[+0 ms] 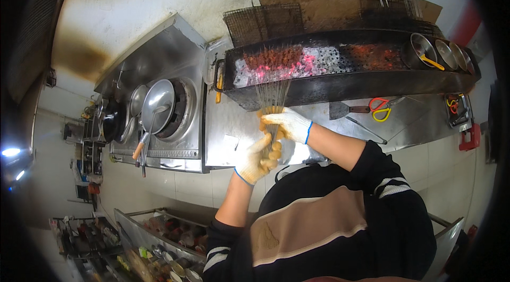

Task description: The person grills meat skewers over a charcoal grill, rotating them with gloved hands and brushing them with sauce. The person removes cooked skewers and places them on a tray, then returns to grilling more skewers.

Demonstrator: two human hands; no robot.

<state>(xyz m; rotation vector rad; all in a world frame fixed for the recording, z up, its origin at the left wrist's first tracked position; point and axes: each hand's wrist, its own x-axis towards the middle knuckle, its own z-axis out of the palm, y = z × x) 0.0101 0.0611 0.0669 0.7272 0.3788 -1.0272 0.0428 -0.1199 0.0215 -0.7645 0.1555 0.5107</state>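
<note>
A bundle of thin metal skewers fans out from my gloved hands towards the charcoal grill. Browned meat pieces on their far ends hang above glowing coals. My right hand, in a white knit glove with a blue cuff, grips the bundle near the grill's front wall. Closer to my body, my left hand wears a similar, yellow-stained glove and has its fingers curled around the skewers' lower ends. The fingers partly hide those ends.
Right of my hands, a scraper, scissors and tongs lie on the steel counter. Pots stand on the grill's right end. Wire grill baskets lean behind it. A wok burner with ladles and pans is at left.
</note>
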